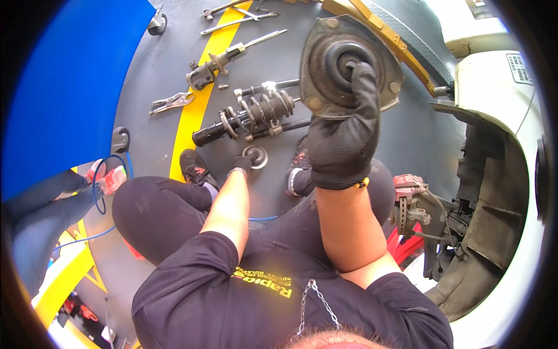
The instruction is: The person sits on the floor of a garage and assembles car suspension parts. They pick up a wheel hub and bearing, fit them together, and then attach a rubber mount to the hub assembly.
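My right hand (344, 134), in a black glove, holds up a round metal strut top mount (325, 64) with a black rubber centre; my fingers reach into its middle hole. My left hand (243, 164), also gloved, reaches down to the grey floor and grips or touches a small round metal seat (256, 156); the grip is hard to make out. Just beyond it lies a strut with a coil spring held in spring compressors (256, 113). A second, bare strut (224, 59) lies farther away on the yellow floor stripe.
Locking pliers (171, 102) and wrenches (238, 20) lie on the floor. A white car's open wheel arch with brake disc and caliper (410, 200) stands at right. A blue panel (64, 87) fills the left; another person's legs (35, 215) are at lower left.
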Motion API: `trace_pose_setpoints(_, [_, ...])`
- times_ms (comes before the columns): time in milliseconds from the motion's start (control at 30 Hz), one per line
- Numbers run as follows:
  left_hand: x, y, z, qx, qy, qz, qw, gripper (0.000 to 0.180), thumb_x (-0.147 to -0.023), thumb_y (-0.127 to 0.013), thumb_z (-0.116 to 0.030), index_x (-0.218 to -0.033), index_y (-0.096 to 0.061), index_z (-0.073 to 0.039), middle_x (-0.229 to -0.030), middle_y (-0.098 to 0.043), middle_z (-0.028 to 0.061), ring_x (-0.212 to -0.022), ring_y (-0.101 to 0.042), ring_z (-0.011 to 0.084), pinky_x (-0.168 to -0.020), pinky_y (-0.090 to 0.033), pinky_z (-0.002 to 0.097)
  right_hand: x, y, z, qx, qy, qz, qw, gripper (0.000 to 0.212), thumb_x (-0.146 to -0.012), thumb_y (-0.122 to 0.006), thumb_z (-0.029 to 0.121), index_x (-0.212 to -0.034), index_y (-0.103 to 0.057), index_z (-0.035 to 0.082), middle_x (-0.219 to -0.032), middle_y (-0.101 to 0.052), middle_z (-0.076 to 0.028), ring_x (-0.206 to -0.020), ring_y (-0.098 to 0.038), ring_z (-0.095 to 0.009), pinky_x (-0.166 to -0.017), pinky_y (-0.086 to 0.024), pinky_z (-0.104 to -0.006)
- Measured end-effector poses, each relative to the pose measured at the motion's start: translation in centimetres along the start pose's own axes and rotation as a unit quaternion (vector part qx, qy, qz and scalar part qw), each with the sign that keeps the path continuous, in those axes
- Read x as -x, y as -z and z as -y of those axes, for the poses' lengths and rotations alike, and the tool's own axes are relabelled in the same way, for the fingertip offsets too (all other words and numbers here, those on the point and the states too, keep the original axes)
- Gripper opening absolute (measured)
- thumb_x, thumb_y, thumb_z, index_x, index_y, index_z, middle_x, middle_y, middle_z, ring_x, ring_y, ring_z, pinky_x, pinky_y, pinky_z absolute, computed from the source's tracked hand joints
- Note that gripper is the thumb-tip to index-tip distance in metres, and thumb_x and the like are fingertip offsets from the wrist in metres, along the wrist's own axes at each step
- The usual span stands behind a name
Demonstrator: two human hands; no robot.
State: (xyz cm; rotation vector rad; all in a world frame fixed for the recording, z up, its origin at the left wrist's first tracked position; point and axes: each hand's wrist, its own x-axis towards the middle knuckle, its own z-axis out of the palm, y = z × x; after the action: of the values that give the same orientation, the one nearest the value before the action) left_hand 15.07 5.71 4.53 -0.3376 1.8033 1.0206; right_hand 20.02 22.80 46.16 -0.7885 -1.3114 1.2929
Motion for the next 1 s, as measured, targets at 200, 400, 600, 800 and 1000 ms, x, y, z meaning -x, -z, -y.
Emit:
trace_pose_setpoints(200, [4.2,2.8,-4.7,-0.1,0.006,0.186,0.977,0.042,-0.081,-0.088,-0.024,-0.112,-0.07,-0.004,-0.091,-0.074,0.0094,-0.075,-0.072,0.0188,-0.065,-0.059,0.035,-1.9,0.4,0.0,-0.087,-0.02,-0.031,0.996,0.034,-0.103,-0.062,0.018,-0.133,-0.059,0.002,-0.131,-0.066,-0.012,-0.122,-0.065,-0.024,-0.104,-0.057,-0.0425])
trace_pose_setpoints(400, [20.6,4.2,-19.0,0.194,-0.005,0.437,0.878,0.046,-0.102,-0.068,-0.022,-0.141,-0.054,-0.003,-0.135,-0.065,0.0094,-0.121,-0.065,0.0185,-0.107,-0.053,0.0368,-3.8,2.3,1.3,-0.294,-0.02,-0.024,0.955,0.027,-0.103,-0.062,0.016,-0.126,-0.064,0.001,-0.124,-0.069,-0.011,-0.114,-0.069,-0.021,-0.096,-0.061,-0.0378])
trace_pose_setpoints(600, [31.8,9.6,-25.5,0.192,-0.228,0.465,0.834,0.049,-0.098,-0.067,-0.018,-0.141,-0.051,-0.002,-0.133,-0.064,0.0106,-0.124,-0.063,0.0202,-0.109,-0.05,0.039,-3.0,1.2,1.9,-0.167,0.072,0.042,0.982,0.032,-0.1,-0.066,0.013,-0.129,-0.063,0.001,-0.13,-0.067,-0.013,-0.12,-0.065,-0.024,-0.1,-0.056,-0.0367])
trace_pose_setpoints(800, [34.0,11.3,-25.1,0.286,-0.289,0.437,0.803,0.042,-0.099,-0.063,-0.011,-0.139,-0.053,-0.002,-0.13,-0.064,0.0116,-0.12,-0.064,0.0207,-0.104,-0.052,0.0378,-1.2,2.8,0.8,0.361,0.46,0.093,0.806,0.055,-0.087,-0.079,0.001,-0.138,-0.059,0.0,-0.132,-0.068,-0.018,-0.122,-0.067,-0.033,-0.106,-0.053,-0.0404])
trace_pose_setpoints(1000, [32.4,13.0,-23.7,0.32,-0.336,0.362,0.809,0.036,-0.105,-0.052,-0.014,-0.138,-0.056,0.001,-0.132,-0.065,0.0155,-0.124,-0.064,0.024,-0.108,-0.051,0.0432,0.3,2.4,0.1,0.313,0.413,0.126,0.846,0.053,-0.089,-0.079,0.004,-0.138,-0.059,-0.001,-0.13,-0.068,-0.02,-0.12,-0.067,-0.031,-0.105,-0.053,-0.0397])
